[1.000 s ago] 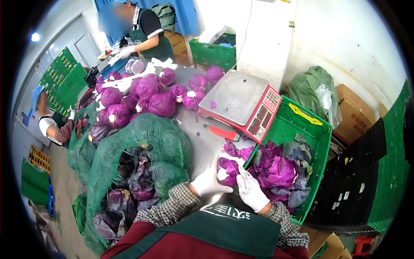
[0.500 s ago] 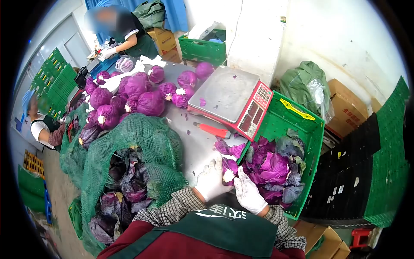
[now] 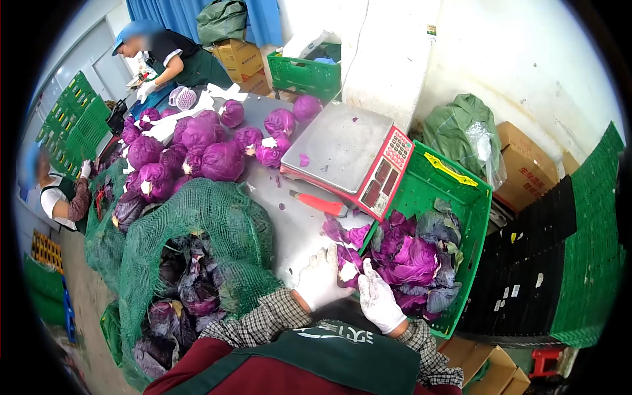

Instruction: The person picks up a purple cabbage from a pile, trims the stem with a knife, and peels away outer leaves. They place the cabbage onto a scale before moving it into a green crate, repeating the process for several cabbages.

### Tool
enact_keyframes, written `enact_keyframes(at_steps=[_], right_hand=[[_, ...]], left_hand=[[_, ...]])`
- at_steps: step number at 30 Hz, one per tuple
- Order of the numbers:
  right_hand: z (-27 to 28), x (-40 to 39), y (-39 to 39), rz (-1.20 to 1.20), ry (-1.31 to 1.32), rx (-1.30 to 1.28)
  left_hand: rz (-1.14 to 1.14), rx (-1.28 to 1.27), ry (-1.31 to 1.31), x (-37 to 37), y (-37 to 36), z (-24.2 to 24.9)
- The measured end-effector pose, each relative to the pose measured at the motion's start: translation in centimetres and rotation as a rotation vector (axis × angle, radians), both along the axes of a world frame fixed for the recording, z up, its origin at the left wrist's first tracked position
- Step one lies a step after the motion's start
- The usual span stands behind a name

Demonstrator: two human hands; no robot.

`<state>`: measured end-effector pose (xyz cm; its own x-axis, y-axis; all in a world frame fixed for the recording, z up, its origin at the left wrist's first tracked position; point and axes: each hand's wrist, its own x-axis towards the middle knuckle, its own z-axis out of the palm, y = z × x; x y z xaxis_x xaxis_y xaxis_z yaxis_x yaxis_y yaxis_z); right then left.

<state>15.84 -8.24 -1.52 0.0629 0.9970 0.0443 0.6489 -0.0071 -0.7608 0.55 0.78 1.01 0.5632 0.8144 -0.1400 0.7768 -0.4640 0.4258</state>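
Left hand [image 3: 320,280] and right hand [image 3: 378,297], both gloved, close around a red cabbage [image 3: 347,262] at the tabletop [image 3: 289,224] edge, just beside the green crate [image 3: 454,191] of loose leaves, likely so trimmings drop in. Both wrists bend inward, fingers curled on the head.

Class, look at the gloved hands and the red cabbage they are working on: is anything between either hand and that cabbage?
Nothing visible is. The left hand and right hand both grip the red cabbage directly, at the table edge beside the green crate of cut leaves.
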Motion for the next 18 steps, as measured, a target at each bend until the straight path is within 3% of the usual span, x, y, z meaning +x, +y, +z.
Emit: enact_keyframes(at_steps=[4,7,13,16,18], right_hand=[[0.0,-0.2,0.3,0.017,-0.013,-0.01],[-2.5,-0.1,0.9,-0.004,-0.19,0.056],[-3.6,1.0,2.6,0.075,-0.196,-0.015],[-3.9,2.0,4.5,0.131,-0.176,-0.128],[-1.2,2.4,5.8,0.185,-0.217,-0.279]], left_hand=[[-0.013,0.067,-0.022,-0.2,0.0,-0.6],[-0.031,0.055,-0.006,0.0,-0.1,-0.2],[-0.049,0.196,-0.042,0.4,-0.3,-1.4],[-0.045,0.149,-0.061,0.8,0.5,-1.3],[-0.063,0.141,-0.025,1.0,0.8,-1.0]])
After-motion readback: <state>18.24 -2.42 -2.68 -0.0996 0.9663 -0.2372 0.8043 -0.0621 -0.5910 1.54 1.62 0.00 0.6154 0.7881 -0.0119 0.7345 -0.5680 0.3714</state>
